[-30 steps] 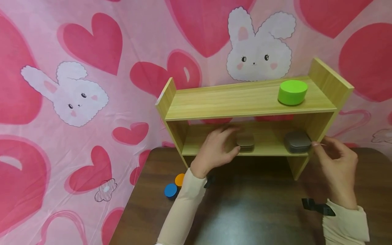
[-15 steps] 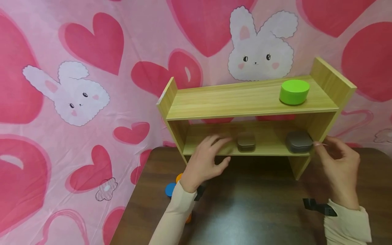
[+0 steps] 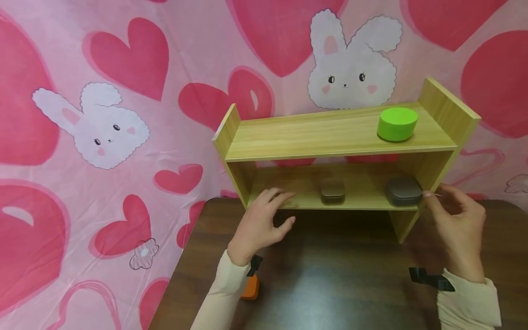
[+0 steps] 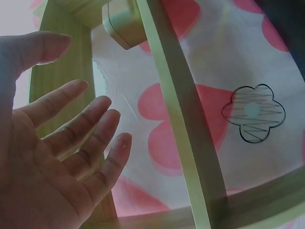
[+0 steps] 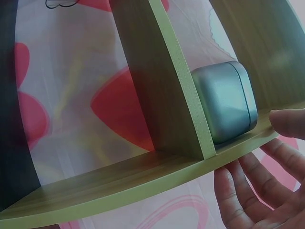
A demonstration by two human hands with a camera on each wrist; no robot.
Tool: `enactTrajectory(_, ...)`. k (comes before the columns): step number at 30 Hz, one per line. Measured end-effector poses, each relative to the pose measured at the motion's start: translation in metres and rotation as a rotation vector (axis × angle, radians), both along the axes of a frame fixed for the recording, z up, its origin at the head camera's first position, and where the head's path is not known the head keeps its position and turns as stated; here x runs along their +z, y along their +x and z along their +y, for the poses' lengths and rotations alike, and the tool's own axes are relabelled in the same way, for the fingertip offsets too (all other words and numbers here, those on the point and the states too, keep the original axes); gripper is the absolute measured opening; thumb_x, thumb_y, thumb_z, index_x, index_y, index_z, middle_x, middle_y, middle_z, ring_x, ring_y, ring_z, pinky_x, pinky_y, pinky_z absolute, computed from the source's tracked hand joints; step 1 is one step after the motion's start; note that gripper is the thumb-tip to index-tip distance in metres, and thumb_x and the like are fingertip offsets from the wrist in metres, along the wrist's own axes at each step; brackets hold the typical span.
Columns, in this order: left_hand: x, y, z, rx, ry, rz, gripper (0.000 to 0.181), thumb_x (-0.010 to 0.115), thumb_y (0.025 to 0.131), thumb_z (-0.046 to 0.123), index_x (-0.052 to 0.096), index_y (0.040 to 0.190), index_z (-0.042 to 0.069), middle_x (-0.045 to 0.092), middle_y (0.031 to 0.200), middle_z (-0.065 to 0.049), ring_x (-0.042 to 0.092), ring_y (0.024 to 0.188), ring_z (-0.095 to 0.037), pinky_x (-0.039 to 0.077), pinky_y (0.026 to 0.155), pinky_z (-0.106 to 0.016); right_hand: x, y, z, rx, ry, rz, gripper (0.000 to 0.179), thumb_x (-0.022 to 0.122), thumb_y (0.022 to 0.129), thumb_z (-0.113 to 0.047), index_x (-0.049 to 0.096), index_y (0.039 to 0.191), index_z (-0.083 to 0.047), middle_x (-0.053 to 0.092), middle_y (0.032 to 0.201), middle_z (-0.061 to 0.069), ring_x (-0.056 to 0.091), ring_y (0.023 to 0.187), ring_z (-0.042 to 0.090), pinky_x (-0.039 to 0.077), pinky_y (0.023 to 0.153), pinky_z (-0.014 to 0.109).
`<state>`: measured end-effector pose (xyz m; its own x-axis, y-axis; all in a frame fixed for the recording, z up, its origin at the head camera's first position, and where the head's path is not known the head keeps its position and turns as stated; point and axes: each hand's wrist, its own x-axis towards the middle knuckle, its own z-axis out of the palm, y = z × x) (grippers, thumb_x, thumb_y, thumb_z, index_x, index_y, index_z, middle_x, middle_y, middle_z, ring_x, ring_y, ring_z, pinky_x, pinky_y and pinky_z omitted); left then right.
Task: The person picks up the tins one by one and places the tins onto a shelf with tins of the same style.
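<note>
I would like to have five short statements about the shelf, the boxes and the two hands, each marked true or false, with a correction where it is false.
1. A green round box stands on the top board of the shelf. True.
2. The left hand holds the small box. False: this hand holds nothing, and the box stands apart from it on the lower board.
3. The right hand grips the right side panel of the shelf. True.
4. The small box and the grey box touch each other. False: bare board lies between them.
5. An orange object on the table is partly hidden by the left sleeve. True.
</note>
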<state>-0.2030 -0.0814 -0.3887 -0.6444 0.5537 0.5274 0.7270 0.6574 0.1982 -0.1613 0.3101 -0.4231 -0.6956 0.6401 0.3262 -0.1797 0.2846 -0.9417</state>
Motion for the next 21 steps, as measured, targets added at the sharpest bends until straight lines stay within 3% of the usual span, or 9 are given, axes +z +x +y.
enactTrajectory(13,-0.007,0.008,-0.019,0.068,-0.083,0.029,0.047,0.077,0.089,0.032,0.068,0.134,0.020,0.067,0.129,0.004,0.064,0.117,-0.017,0.059,0.096,-0.035,-0.001,-0.002,0.003,0.008,0.011,0.019,0.022,0.078,0.088,-0.004,0.079,0.110,-0.005,0.071,0.080,-0.031,0.065,0.074,-0.012,0.045,0.066,0.005)
enactTrajectory(21,-0.014,0.013,-0.030,0.064,-0.075,0.011,0.047,0.077,0.089,0.032,0.068,0.133,0.019,0.067,0.126,0.004,0.065,0.116,-0.016,0.060,0.095,-0.035,-0.002,-0.002,0.003,0.015,-0.004,0.012,0.021,0.078,0.088,-0.003,0.079,0.109,-0.006,0.071,0.079,-0.030,0.065,0.072,-0.011,0.046,0.065,0.005)
